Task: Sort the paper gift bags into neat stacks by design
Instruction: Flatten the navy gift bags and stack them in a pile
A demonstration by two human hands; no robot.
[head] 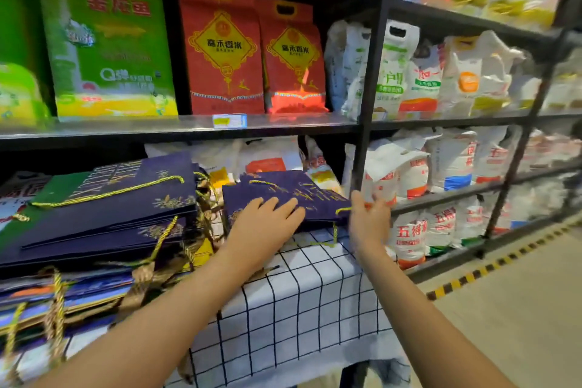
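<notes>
Left hand (266, 224) flat on matte navy paper bags (283, 195), right hand (368, 217) pinching their edge, checked cloth (308, 299)

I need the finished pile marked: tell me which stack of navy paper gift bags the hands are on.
The small navy stack on the right: left hand lies flat on it, right hand at its edge. The big left pile lies untouched.

Head view, close, facing shelves (189, 127)
</notes>
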